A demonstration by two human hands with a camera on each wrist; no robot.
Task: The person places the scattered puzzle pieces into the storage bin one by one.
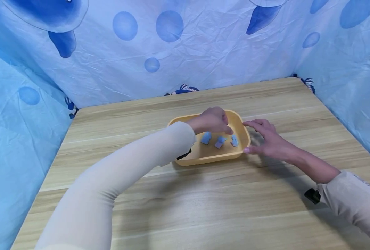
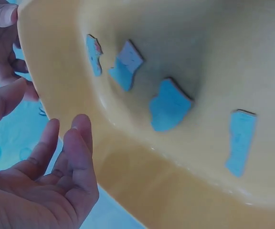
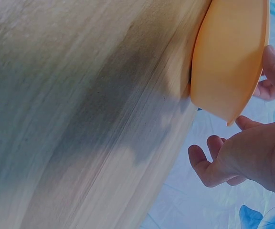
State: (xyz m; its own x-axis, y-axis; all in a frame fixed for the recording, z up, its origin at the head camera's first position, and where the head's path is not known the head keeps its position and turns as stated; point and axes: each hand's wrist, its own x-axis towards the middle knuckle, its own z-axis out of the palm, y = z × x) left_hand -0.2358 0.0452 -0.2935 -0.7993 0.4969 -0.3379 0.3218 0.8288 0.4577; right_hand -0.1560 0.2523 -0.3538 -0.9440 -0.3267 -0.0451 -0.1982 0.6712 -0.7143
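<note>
A shallow orange-yellow plastic tray (image 1: 211,159) sits on the table with several flat blue puzzle pieces (image 1: 206,138) on its floor. One of them, a long narrow puzzle piece (image 2: 241,142), lies apart from the others in the left wrist view and is hidden by the left arm in the head view. My left hand (image 1: 214,119) hovers over the tray, its fingers loosely bent, with nothing between thumb and fingertips. At the tray's right end, my right hand (image 1: 267,140) touches the rim with spread thumb and index finger, its other fingers loosely bent.
The wood-grain table (image 1: 185,205) extends around the tray on all sides. A blue cloth (image 1: 185,48) with bubble and sea-animal prints hangs behind and beside it. A dark wrist device (image 1: 312,196) shows at the right sleeve.
</note>
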